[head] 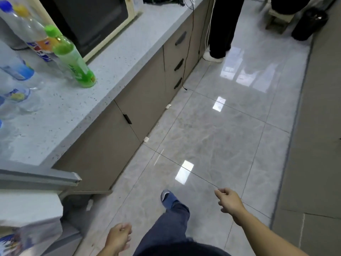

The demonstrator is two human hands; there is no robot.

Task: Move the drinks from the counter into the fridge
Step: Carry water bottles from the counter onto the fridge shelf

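Note:
Several drink bottles stand on the grey speckled counter (77, 111) at the left. Nearest the edge is a green bottle with a green cap (72, 58). Behind it stand a clear bottle with a yellow cap (35, 32) and one with a blue cap (11, 13). Clear bottles with blue labels (18, 71) sit at the far left. The fridge (36, 209), grey and white, shows at the bottom left, below the counter's end. My left hand (119, 239) hangs low with curled fingers and holds nothing. My right hand (229, 201) is out over the floor, fingers loosely bent, empty.
A cream microwave (88, 19) sits on the counter behind the bottles. Brown cabinets with black handles (147, 89) line the left. Another person's legs (219, 34) stand at the far end of the glossy tiled floor (221, 126). A black bin (310, 23) is top right.

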